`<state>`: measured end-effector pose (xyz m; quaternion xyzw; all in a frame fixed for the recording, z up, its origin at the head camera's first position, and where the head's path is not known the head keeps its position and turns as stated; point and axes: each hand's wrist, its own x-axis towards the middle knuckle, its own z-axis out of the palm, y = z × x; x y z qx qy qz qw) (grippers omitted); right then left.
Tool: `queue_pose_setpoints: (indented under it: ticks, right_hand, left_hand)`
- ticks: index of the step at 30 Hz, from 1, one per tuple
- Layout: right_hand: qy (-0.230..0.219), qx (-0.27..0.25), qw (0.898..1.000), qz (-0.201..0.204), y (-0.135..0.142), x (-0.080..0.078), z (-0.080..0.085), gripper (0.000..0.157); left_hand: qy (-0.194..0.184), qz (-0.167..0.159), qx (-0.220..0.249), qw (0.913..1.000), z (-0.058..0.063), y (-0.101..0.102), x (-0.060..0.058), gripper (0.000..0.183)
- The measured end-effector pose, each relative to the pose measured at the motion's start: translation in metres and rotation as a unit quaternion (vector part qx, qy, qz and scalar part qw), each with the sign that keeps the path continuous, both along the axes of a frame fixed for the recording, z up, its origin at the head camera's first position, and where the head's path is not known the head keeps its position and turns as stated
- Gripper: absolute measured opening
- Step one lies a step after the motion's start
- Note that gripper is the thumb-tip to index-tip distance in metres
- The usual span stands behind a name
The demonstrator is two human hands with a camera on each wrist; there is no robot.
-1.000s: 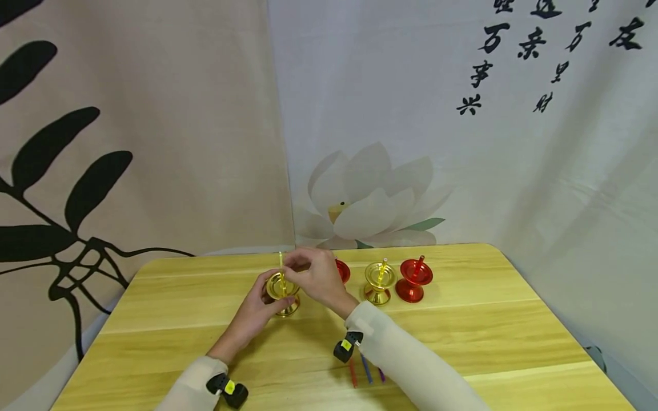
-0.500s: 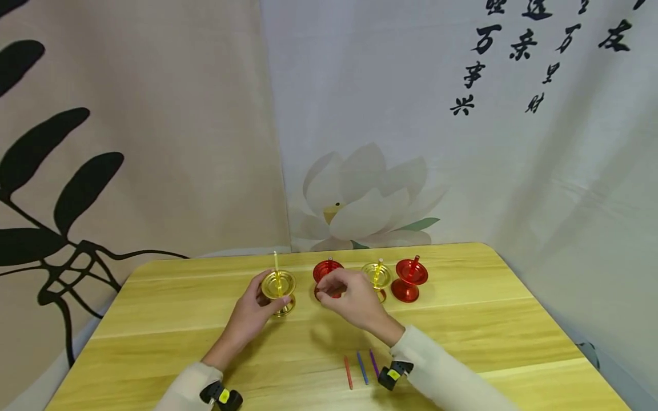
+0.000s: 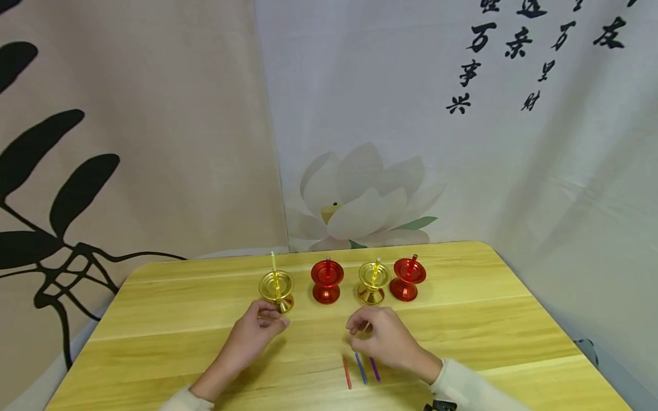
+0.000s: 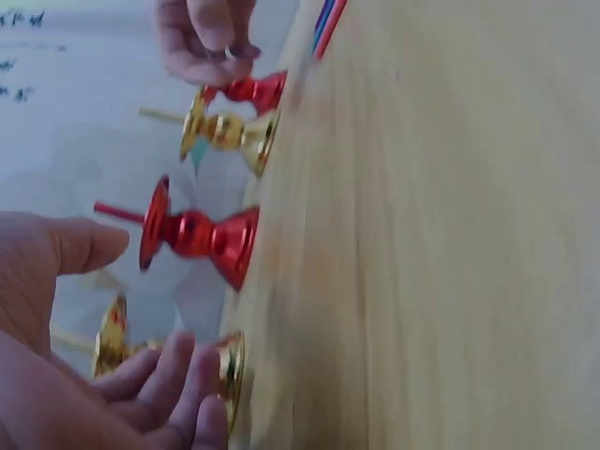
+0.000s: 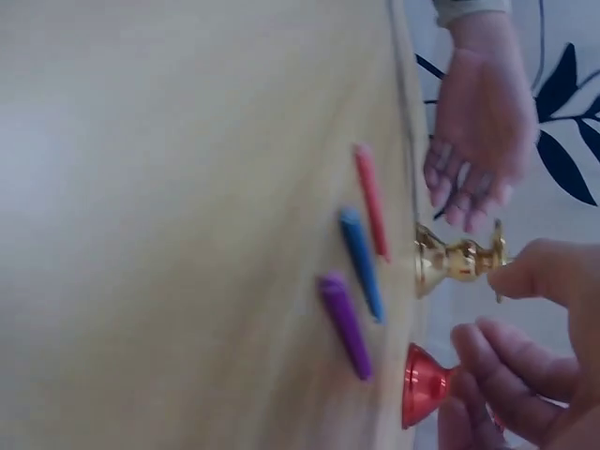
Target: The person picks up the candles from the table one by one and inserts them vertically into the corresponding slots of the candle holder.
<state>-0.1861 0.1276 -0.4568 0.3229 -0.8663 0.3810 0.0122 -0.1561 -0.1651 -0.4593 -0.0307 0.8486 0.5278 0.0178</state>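
Observation:
My left hand [image 3: 252, 337] is just in front of the leftmost gold candle holder [image 3: 285, 305], its fingers loosely bent around nothing. A tall yellow candle [image 3: 274, 264] stands upright in that holder. Farther right, my right hand [image 3: 388, 339] hovers above the loose candles with relaxed, bent fingers and nothing between them. Beneath it on the table lie a red candle [image 5: 371, 199], a blue candle [image 5: 360, 262] and a purple candle [image 5: 345, 323], side by side. In the left wrist view, the left fingers overlap the gold holder.
In a row to the right stand a red holder [image 3: 327, 293] with a red candle, a gold holder [image 3: 371, 295] with a yellow candle, and another red holder [image 3: 403, 290] with a red candle. Behind the wooden table [image 3: 169, 319] hangs a printed curtain [image 3: 205, 142].
The left hand has let go of the gold holder and drawn back toward the front. My right hand has moved from the yellow candle rightward and down to the loose candles.

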Motion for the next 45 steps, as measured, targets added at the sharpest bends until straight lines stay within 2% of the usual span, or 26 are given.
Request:
queue_pose_setpoints:
  ticks: [4,6,8,12,14,19,25,30,34,45]
  right_hand:
    - [0.034,0.052,0.998,0.010,0.002,0.011,-0.003,0.013]
    - [0.047,0.073,0.996,0.019,0.002,0.015,-0.004,0.015]
    - [0.060,0.088,0.994,0.031,0.000,0.018,-0.004,0.018]
    - [0.075,0.118,0.989,0.045,-0.002,0.021,-0.007,0.023]
    - [0.074,0.126,0.988,0.049,-0.003,0.022,-0.007,0.027]
    - [0.072,0.131,0.987,0.061,-0.004,0.024,-0.009,0.031]
    - [0.069,0.122,0.986,0.091,-0.004,0.025,-0.009,0.025]
    - [0.060,0.120,0.985,0.109,-0.005,0.027,-0.010,0.020]
    - [0.060,0.117,0.983,0.125,-0.008,0.028,-0.009,0.020]
    - [0.034,0.108,0.981,0.159,-0.015,0.026,-0.004,0.018]
  left_hand:
    - [0.035,-0.071,-0.001,0.9968,-0.002,0.018,0.002,0.048]
    - [0.052,-0.098,-0.002,0.9938,-0.003,0.028,0.000,0.056]
    - [0.055,-0.109,-0.010,0.9924,-0.005,0.038,-0.004,0.070]
    - [0.050,-0.095,-0.018,0.9941,-0.011,0.056,-0.020,0.092]
    - [0.053,-0.081,-0.014,0.9952,-0.013,0.064,-0.030,0.097]
    - [0.074,-0.044,0.017,0.9961,-0.017,0.077,-0.051,0.093]
    - [0.080,-0.027,0.055,0.9949,-0.020,0.086,-0.068,0.090]
    - [0.077,-0.009,0.054,0.9955,-0.023,0.089,-0.076,0.088]
    - [0.084,-0.013,0.065,0.9943,-0.025,0.086,-0.079,0.086]
    - [0.083,-0.032,0.081,0.9927,-0.022,0.079,-0.074,0.080]
